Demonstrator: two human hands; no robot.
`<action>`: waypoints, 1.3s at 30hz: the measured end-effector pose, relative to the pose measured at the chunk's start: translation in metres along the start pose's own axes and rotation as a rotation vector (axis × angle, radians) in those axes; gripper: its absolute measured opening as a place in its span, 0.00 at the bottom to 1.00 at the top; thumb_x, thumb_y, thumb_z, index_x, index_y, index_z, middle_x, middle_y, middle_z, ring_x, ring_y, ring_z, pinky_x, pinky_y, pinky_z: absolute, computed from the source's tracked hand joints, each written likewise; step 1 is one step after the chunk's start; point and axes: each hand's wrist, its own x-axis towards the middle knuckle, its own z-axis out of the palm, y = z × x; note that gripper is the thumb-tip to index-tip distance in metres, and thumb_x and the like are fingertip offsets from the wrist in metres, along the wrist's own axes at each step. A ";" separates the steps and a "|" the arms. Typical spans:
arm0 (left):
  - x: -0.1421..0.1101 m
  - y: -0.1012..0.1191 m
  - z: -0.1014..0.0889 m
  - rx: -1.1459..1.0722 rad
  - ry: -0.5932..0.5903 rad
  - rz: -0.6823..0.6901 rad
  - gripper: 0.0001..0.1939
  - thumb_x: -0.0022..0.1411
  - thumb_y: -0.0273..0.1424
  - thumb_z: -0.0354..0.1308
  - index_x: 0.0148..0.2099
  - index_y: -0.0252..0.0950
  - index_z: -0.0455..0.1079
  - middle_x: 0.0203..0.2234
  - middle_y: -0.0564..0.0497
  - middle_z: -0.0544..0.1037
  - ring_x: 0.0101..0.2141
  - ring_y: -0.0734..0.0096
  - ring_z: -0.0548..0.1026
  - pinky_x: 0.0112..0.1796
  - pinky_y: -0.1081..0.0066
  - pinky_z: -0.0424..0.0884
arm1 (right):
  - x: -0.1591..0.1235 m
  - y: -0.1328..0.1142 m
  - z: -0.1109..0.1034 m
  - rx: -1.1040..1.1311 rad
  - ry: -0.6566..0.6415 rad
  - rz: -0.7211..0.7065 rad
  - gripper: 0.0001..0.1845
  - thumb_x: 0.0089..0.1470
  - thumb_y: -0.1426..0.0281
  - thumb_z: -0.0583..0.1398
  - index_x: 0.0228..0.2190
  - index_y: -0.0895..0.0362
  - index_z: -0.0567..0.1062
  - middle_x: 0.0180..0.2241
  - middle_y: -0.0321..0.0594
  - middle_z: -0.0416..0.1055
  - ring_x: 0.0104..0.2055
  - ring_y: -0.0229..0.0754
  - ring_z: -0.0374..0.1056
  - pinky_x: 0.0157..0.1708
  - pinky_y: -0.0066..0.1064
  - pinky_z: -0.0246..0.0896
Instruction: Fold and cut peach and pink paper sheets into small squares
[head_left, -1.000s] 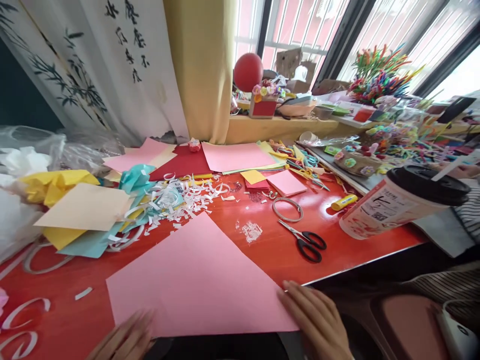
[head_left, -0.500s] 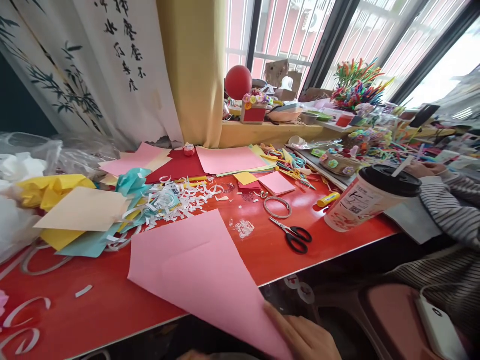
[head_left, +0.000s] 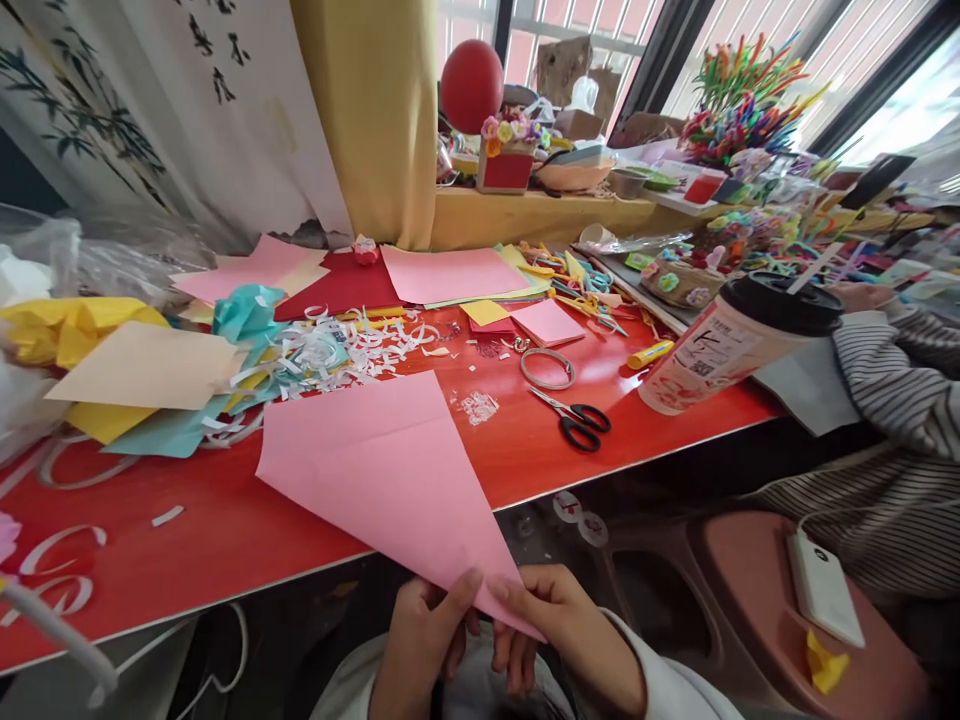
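A large pink paper sheet [head_left: 382, 470] lies partly on the red table [head_left: 187, 540], folded into a triangle whose pointed near end hangs over the table's front edge. My left hand [head_left: 427, 640] and my right hand [head_left: 559, 625] both pinch that near tip, thumbs on top and fingers beneath. The far part of the sheet rests flat on the table. Black-handled scissors [head_left: 574, 420] lie to the right of the sheet.
White paper shavings [head_left: 337, 350] and coloured sheets [head_left: 142, 370] crowd the left and back. A tape ring [head_left: 547, 368], a yellow glue stick [head_left: 651, 352] and a lidded cup [head_left: 731, 345] stand on the right. A person's striped sleeve [head_left: 896, 385] rests beside the cup. A power bank [head_left: 825, 590] lies on a stool.
The pink sheet has been folded from a wide shape into a triangle and pulled toward me over the table edge. Both hands came together at its near tip.
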 end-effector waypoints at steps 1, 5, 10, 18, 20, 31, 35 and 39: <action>-0.001 0.000 0.002 -0.001 0.015 -0.005 0.29 0.40 0.55 0.60 0.15 0.31 0.62 0.08 0.54 0.63 0.08 0.85 0.53 0.13 0.76 0.41 | 0.000 0.000 0.001 -0.007 0.005 -0.009 0.31 0.43 0.44 0.58 0.22 0.64 0.68 0.16 0.40 0.69 0.14 0.33 0.65 0.14 0.22 0.57; 0.000 0.003 0.007 -0.002 0.048 -0.009 0.29 0.40 0.54 0.61 0.14 0.32 0.59 0.07 0.57 0.59 0.08 0.86 0.51 0.13 0.76 0.40 | -0.001 0.000 -0.002 -0.015 0.006 0.019 0.31 0.43 0.45 0.58 0.23 0.64 0.69 0.16 0.40 0.70 0.15 0.34 0.66 0.14 0.23 0.58; 0.007 0.002 0.004 0.015 -0.006 -0.027 0.30 0.44 0.56 0.57 0.14 0.33 0.60 0.04 0.57 0.57 0.08 0.85 0.50 0.13 0.76 0.40 | -0.002 -0.003 -0.005 0.038 -0.002 0.033 0.28 0.44 0.48 0.60 0.24 0.63 0.70 0.17 0.41 0.71 0.16 0.36 0.68 0.14 0.22 0.59; 0.009 0.008 0.007 -0.030 0.030 -0.015 0.27 0.43 0.49 0.62 0.14 0.32 0.59 0.07 0.57 0.59 0.09 0.86 0.51 0.13 0.77 0.42 | 0.001 -0.012 -0.003 0.020 0.034 0.010 0.26 0.44 0.50 0.61 0.25 0.64 0.71 0.18 0.40 0.72 0.17 0.35 0.69 0.17 0.23 0.62; 0.010 0.011 0.007 -0.044 0.032 -0.006 0.25 0.44 0.47 0.63 0.14 0.32 0.60 0.08 0.57 0.59 0.09 0.86 0.52 0.14 0.77 0.43 | 0.001 -0.013 -0.005 0.031 0.045 0.016 0.25 0.44 0.51 0.61 0.25 0.64 0.71 0.18 0.40 0.72 0.17 0.36 0.70 0.17 0.23 0.63; 0.013 0.017 0.005 0.003 -0.034 -0.018 0.23 0.47 0.47 0.61 0.16 0.32 0.64 0.06 0.58 0.57 0.11 0.84 0.51 0.16 0.76 0.45 | 0.003 -0.012 -0.005 0.058 0.074 -0.010 0.24 0.44 0.53 0.62 0.25 0.64 0.71 0.18 0.39 0.72 0.17 0.36 0.69 0.15 0.22 0.61; 0.014 0.016 0.004 -0.004 -0.062 -0.012 0.23 0.48 0.47 0.60 0.17 0.32 0.65 0.07 0.58 0.59 0.11 0.83 0.53 0.18 0.75 0.48 | 0.004 -0.013 -0.006 0.039 0.075 -0.005 0.23 0.45 0.54 0.62 0.25 0.64 0.72 0.18 0.39 0.72 0.17 0.35 0.70 0.16 0.22 0.62; 0.015 0.016 0.001 -0.011 -0.098 -0.017 0.22 0.49 0.45 0.60 0.17 0.32 0.64 0.07 0.58 0.59 0.12 0.83 0.53 0.19 0.74 0.48 | 0.006 -0.013 -0.006 0.063 0.078 -0.008 0.21 0.46 0.57 0.63 0.25 0.64 0.71 0.19 0.39 0.72 0.18 0.35 0.70 0.17 0.22 0.63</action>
